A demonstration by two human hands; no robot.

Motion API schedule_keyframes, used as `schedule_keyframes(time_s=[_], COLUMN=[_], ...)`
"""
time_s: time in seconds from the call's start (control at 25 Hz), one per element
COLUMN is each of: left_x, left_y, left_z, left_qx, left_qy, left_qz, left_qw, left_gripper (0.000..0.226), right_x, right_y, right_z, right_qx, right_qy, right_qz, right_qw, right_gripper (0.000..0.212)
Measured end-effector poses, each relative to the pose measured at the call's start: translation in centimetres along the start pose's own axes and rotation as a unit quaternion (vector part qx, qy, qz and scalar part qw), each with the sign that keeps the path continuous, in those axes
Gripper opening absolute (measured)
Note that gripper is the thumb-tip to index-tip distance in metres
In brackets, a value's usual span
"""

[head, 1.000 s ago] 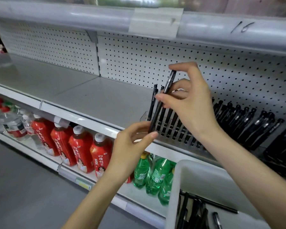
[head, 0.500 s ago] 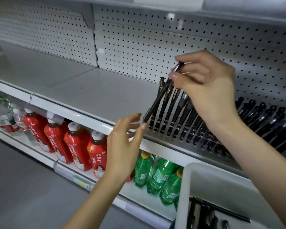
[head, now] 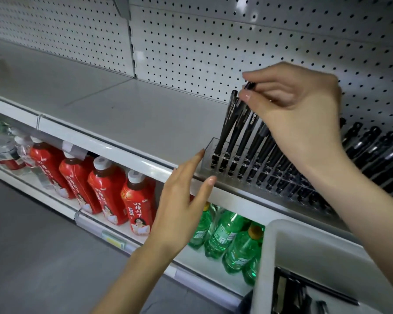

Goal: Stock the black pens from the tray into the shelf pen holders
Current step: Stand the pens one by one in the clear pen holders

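**Right hand pinches a pen at the holder's left end**

The black pen [head: 250,85] is held by its upper end between the thumb and forefinger of the right hand [head: 300,114]. The other fingers curl loosely behind it. Its long axis is steeply tilted, with the top leaning right and toward the pegboard [head: 191,41] and the lower end pointing down-left into the clear pen holder [head: 208,155]. It stands among the leftmost pens, and which slot it meets cannot be made out.

The pens already standing in the holder [head: 225,130] lean the same way, side by side in a close row. Further right, more black pens [head: 372,146] lie at a lower slant in the holder.

The left hand [head: 182,200] holds nothing. Its fingers are straight and slightly spread, the palm turned toward the holder. The fingertips are just beside the holder's left wall and the thumb is near the front lip of the shelf [head: 123,123]. Whether they touch cannot be told.

The holder sits at the front edge of the grey shelf. At lower right is the white tray [head: 270,245], with loose black pens [head: 288,291] in it. On the shelf below stand red bottles [head: 107,189] and green bottles [head: 225,234].
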State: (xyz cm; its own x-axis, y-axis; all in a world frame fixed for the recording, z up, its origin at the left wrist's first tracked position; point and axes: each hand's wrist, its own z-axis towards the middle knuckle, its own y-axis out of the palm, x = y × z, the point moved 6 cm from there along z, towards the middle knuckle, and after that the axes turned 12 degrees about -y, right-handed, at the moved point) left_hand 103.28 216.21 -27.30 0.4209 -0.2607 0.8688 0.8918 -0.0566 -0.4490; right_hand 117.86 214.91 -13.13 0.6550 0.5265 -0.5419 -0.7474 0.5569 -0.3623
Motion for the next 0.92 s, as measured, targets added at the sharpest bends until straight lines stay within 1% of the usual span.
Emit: schedule_keyframes(time_s=[0.08,0.24,0.36,0.52,0.68,0.76,0.92], left_x=[-0.3,-0.4,-0.4,-0.5,-0.6,-0.2,1.8], left_y=[0.2,0.3,0.3,0.4,0.3,0.0,-1.7], left_z=[-0.2,-0.5,-0.5,-0.4,-0.3,-0.4,-1.9], left_qx=[-0.007,-0.016,-0.018,-0.018,-0.026,-0.026,0.003], left_qy=[-0.012,-0.02,-0.026,-0.029,-0.031,-0.035,-0.033], left_qz=[-0.009,-0.015,-0.02,-0.02,-0.009,-0.004,-0.019], left_qw=[1.0,1.0,0.999,0.999,0.999,0.999,0.999], left_gripper=[0.054,0.056,0.057,0.057,0.056,0.055,0.053], right_x=[0.3,0.1,-0.4,-0.3,-0.3,-0.2,-1.3], right_y=[0.6,0.7,0.9,1.7,2.1,2.2,0.8], right_z=[-0.4,0.2,1.2,1.5,1.2,1.2,0.9], right_qx=[-0.014,-0.035,-0.079,-0.119,-0.129,-0.13,-0.131], right_qy=[0.003,0.013,0.027,0.045,-0.005,-0.015,-0.014], right_qz=[-0.018,-0.058,-0.073,-0.129,-0.168,-0.165,-0.159], right_qw=[1.0,0.998,0.994,0.983,0.977,0.977,0.978], right_gripper=[0.012,0.009,0.012,0.01,0.008,0.009,0.024])
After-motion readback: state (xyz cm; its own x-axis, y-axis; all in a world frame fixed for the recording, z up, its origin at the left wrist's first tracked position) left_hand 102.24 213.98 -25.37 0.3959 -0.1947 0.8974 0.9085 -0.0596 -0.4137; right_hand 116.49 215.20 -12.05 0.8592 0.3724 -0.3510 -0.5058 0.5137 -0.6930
